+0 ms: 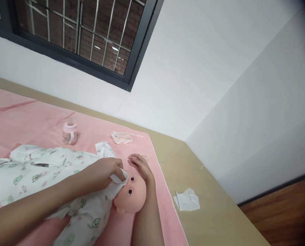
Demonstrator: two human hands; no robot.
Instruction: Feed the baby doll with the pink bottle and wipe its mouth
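Note:
A baby doll (132,202) lies on its back in a white printed outfit (50,159), its head toward the right. My left hand (107,171) pinches a white tissue (118,184) against the lower part of the doll's face, hiding its mouth. My right hand (140,167) curves beside the top of the head with its fingers stretched out, and the forearm runs along the head's right side. A small clear object (145,158) sits just behind the right hand, too small to name.
A pink baby bottle (70,132) stands on the pink mat (26,116). Near the mat's far edge is a clear plastic packet (121,137). Another crumpled white tissue (186,199) lies on the tan tabletop (211,218). Behind are a white wall and a barred window (78,30).

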